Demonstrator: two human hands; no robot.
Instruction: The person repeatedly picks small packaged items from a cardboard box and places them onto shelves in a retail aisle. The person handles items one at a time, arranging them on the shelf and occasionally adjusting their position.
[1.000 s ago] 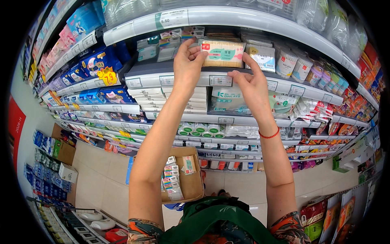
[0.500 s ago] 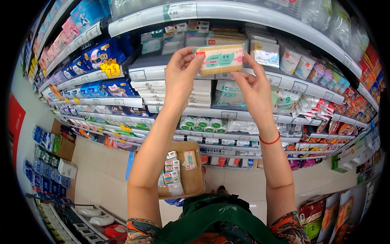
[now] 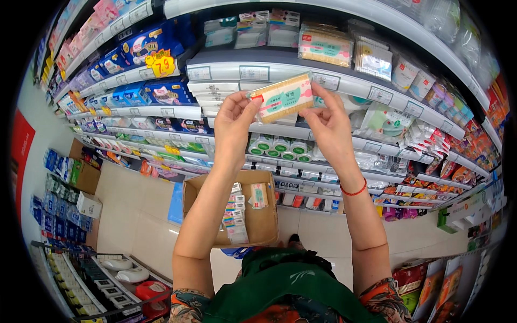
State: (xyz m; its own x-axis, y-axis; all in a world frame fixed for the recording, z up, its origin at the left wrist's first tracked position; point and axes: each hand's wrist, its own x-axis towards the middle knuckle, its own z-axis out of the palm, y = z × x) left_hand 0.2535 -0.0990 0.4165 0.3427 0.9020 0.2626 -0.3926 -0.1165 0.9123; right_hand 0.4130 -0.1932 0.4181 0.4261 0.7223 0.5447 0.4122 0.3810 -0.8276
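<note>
Between my two hands is a flat clear pack of wooden toothpicks [image 3: 284, 98], tilted with its right end higher. My left hand [image 3: 235, 116] pinches its left end with thumb and fingers. The right end is gripped by my right hand [image 3: 327, 119], which wears a red cord on the wrist. Beyond it on the shelf, a stack of similar toothpick packs [image 3: 325, 47] stands next to packs of cotton swabs [image 3: 372, 59]. Below my hands, an open cardboard box [image 3: 263, 222] holds several small packs and another toothpick pack [image 3: 259, 196].
Shelf rails with price tags [image 3: 204, 72] run across in front of me. Blue packages [image 3: 145, 46] fill the left shelves. A black wire rack [image 3: 102, 274] stands at lower left, bagged goods [image 3: 414, 280] at lower right. A blue object [image 3: 176, 203] lies beside the box.
Both hands have brought the toothpick pack lower and nearer, off the shelf front, and its right end now tilts up. The view has shifted, so the stack of packs behind shows fully.
</note>
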